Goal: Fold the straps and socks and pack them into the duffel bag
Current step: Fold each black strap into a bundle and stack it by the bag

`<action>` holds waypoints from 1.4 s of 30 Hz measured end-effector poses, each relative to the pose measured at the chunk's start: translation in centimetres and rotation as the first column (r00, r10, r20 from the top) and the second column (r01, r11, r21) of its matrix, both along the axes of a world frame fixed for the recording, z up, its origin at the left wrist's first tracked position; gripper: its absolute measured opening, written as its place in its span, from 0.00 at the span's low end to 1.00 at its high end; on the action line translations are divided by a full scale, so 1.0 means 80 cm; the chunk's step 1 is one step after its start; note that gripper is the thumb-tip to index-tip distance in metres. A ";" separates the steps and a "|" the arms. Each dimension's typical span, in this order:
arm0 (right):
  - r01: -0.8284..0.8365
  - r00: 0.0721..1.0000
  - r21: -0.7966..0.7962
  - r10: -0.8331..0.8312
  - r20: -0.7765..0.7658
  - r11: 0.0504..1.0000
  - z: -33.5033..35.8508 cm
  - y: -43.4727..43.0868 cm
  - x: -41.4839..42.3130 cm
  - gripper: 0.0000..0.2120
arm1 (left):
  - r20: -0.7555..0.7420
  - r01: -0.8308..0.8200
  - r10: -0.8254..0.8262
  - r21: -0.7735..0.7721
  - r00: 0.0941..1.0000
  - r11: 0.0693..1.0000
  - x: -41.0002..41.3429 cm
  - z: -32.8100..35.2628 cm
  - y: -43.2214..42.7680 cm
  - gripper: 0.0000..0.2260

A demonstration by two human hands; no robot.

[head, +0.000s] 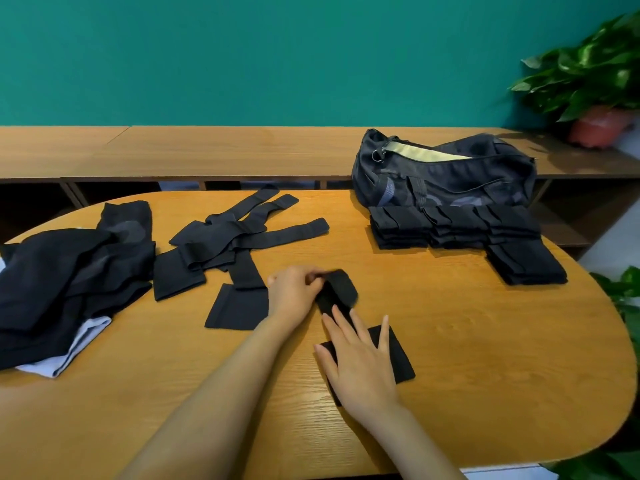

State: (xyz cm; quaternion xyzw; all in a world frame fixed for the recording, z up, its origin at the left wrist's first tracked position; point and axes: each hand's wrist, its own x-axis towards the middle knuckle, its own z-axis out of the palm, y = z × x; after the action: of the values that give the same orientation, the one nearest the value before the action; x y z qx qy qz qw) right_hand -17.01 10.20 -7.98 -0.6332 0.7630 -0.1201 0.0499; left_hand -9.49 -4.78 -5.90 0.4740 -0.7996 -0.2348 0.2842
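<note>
Near the middle of the table, the left hand (292, 294) is pinching the turned-over narrow end of a black fabric strap (341, 287), fingers and thumb curled onto the fold, wrist reaching in from the lower left. The right hand (362, 365) is lying flat, fingers straight and spread, pressing the strap's wide square end against the oval wooden table (485, 341). Just left of the hands, a tangle of loose black straps (235, 237) is sprawling, and beyond it a rumpled heap of dark socks (69, 278) is lying at the table's left edge. Far right, neat stacks of folded black straps (457, 226) are sitting against a dark navy duffel bag (450, 174), its top gaping on pale lining.
</note>
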 end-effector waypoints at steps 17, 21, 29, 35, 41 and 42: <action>0.075 0.940 0.032 -0.082 0.330 0.997 0.029 -0.006 -0.013 0.25 | -0.029 -0.031 0.034 0.094 0.999 0.995 0.043 0.007 0.026 0.22; 0.051 0.946 -0.123 -0.008 0.323 0.991 0.024 0.036 -0.053 0.19 | -0.057 0.060 -0.055 0.091 0.997 0.994 0.070 0.013 0.100 0.17; -0.090 0.980 -0.133 0.111 0.167 0.987 -0.002 0.090 -0.063 0.37 | 0.161 0.164 -0.176 0.086 0.971 0.983 0.076 -0.009 0.183 0.21; -0.087 0.980 -0.182 0.116 0.159 0.979 -0.005 0.095 -0.051 0.36 | 0.054 0.172 -0.171 -0.032 0.984 0.984 0.093 -0.029 0.190 0.16; -0.059 0.985 -0.277 0.102 0.140 0.959 -0.007 0.094 -0.044 0.27 | -0.094 0.072 -0.071 0.012 0.993 0.997 0.090 -0.031 0.191 0.22; -0.046 0.986 -0.297 0.090 0.137 0.954 -0.007 0.093 -0.043 0.25 | -0.106 0.066 -0.063 0.033 0.992 0.997 0.089 -0.030 0.191 0.22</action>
State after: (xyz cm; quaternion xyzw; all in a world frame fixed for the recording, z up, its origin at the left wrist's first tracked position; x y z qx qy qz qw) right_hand -20.42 17.64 -8.57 -0.6488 0.7086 -0.2769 0.0167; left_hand -2.34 10.51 -8.27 0.4400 -0.7941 -0.2830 0.3095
